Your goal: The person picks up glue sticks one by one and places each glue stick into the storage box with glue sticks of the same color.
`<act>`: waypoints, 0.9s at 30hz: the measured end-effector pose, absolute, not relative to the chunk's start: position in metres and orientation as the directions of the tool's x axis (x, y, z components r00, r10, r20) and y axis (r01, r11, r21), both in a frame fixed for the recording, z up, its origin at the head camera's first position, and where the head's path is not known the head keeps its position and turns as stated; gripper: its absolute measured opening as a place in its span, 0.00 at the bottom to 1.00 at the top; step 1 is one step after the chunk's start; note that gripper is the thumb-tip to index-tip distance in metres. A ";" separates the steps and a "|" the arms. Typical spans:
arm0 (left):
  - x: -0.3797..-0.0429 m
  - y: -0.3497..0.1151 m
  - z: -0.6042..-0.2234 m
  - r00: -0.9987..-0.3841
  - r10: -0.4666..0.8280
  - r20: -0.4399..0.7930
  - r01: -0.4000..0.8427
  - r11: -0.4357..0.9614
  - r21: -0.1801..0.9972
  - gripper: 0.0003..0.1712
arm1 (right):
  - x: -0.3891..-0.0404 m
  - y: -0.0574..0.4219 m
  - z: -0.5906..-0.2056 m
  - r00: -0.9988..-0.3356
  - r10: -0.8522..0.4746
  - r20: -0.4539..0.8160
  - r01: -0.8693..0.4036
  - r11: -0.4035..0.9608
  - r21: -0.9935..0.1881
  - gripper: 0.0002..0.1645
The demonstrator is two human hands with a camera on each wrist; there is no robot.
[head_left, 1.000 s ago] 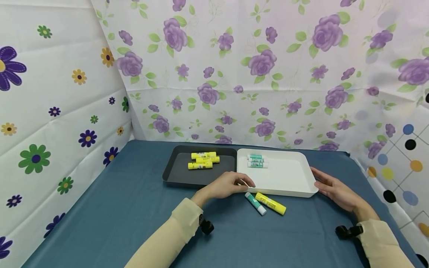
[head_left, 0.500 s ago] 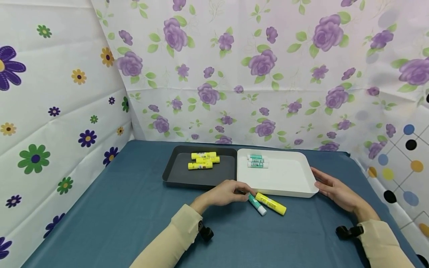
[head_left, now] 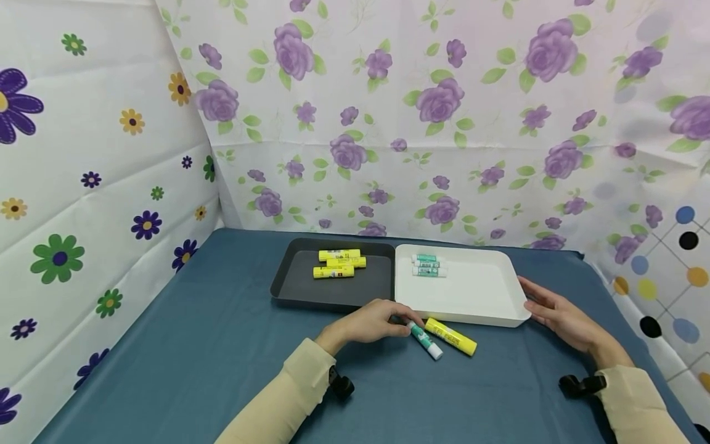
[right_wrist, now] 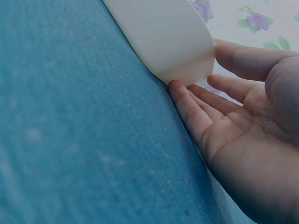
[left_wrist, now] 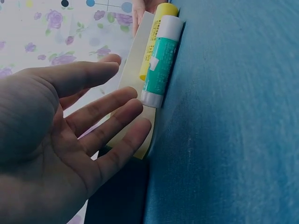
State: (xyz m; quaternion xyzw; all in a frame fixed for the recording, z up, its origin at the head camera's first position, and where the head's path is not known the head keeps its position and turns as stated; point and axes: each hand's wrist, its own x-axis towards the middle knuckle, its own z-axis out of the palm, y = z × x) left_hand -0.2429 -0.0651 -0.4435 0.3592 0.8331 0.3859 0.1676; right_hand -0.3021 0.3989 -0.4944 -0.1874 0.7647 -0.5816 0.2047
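Note:
A green glue stick with white ends (head_left: 426, 341) lies on the table in front of the trays. My left hand (head_left: 370, 320) is at its far end, fingers spread and loosely bent; in the left wrist view the fingertips (left_wrist: 135, 105) reach beside the white end with nothing gripped. Alongside that stick lies a yellow glue stick (head_left: 452, 337). My right hand (head_left: 568, 317) rests against the right end of the white tray (head_left: 471, 300). The right wrist view shows its thumb at the rim and extended fingers touching the tray's outer wall low down.
Left of the white tray, a dark grey tray (head_left: 299, 290) adjoins it, holding several yellow glue sticks (head_left: 334, 271). A few green glue sticks (head_left: 429, 272) lie in the white tray. Blue cloth (head_left: 166, 345) covers the table, and flowered curtains (head_left: 388, 123) stand behind and at the left.
My left hand has come down from the white tray's front edge to the far end of the green glue stick. The right hand stays at the tray.

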 end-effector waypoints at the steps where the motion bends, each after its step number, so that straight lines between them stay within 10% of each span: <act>1: -0.243 -0.065 -0.443 -0.685 0.728 -0.005 0.468 0.445 0.764 0.16 | -0.302 0.399 -0.494 -0.845 -0.527 -0.093 -0.051 0.252 -0.966 0.41; 27: -0.239 -0.062 -0.442 -0.630 0.771 -0.087 0.506 0.494 0.707 0.19 | -0.302 0.399 -0.493 -0.843 -0.528 -0.101 -0.034 0.239 -0.970 0.42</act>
